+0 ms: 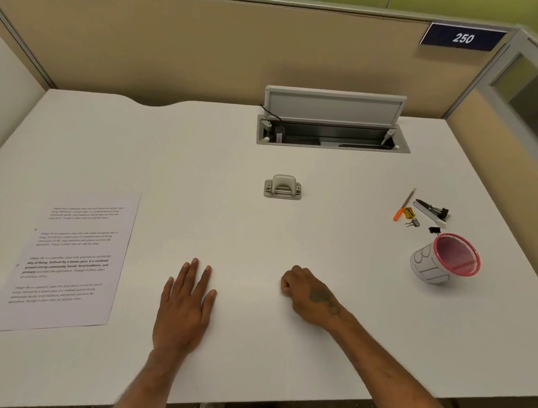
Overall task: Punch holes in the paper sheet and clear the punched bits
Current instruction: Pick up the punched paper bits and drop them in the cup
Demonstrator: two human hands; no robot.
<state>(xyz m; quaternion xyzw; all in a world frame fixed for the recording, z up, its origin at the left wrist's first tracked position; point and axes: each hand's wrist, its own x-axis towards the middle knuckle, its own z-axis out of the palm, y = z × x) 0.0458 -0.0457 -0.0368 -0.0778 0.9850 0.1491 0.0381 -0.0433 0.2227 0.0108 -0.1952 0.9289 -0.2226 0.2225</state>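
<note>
White laminate desk surface (260, 228) fills the view, and we take its centre as the dial centre, twelve o'clock pointing at the far partition. Nearest to us, at six o'clock, both bare hands rest on the desk. We note the left hand (184, 305) lying flat, palm down, fingers spread wide and holding nothing. We note the right hand (308, 295) just beside it toward five o'clock, curled into a loose fist with knuckles on the surface; we cannot tell whether anything sits inside the fist.

At eight to nine o'clock we record the white printed paper sheet (64, 262), lying flat near the left edge, well apart from both hands and bearing four blocks of text. At three to four o'clock a pink mesh cup with a white hand-lettered paper sleeve (444, 261) lies tipped, its mouth facing us. Just beyond it, at three o'clock, we find an orange-tipped pencil (404, 206), a yellow sharpener (409, 212), black binder clips (434, 230) and a black and silver stapler (431, 209), clustered close together.

At twelve o'clock, near the centre, stands the small grey metal hole punch (282, 187), untouched. Farther at one o'clock, a grey cable hatch (332, 126) sits with its lid raised. Beyond that, a dark blue sign reading 250 (463, 37) hangs on the beige partition (206, 47).
</note>
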